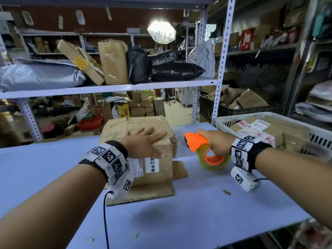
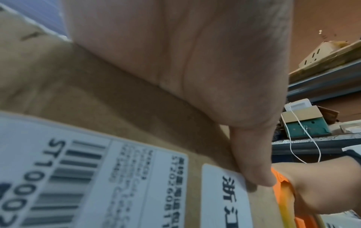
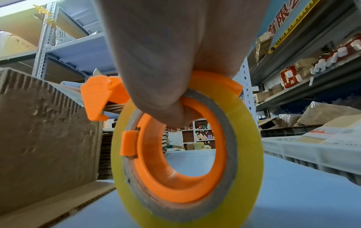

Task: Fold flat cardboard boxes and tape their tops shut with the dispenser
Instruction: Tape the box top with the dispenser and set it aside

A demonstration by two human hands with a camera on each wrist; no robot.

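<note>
A brown cardboard box [image 1: 158, 169] with white shipping labels stands upright on the pale blue table [image 1: 215, 209], its lower flaps splayed on the tabletop. My left hand [image 1: 145, 141] lies flat on its closed top with straight fingers; the thumb [image 2: 252, 160] hangs over the front edge onto a label. Right of the box, my right hand [image 1: 215, 141] grips an orange tape dispenser [image 1: 199, 142] loaded with a yellowish clear roll [image 3: 195, 162]. The roll's lower edge sits just above or on the table, and the dispenser's orange nose [image 3: 97, 95] points at the box's right side [image 3: 45, 135].
A white plastic crate [image 1: 222, 121] with labelled parcels stands at the right rear of the table. A stack of flat cardboard [image 1: 174, 141] lies behind the box. Metal shelving [image 1: 107, 88] loaded with parcels and bags rises beyond the table's far edge.
</note>
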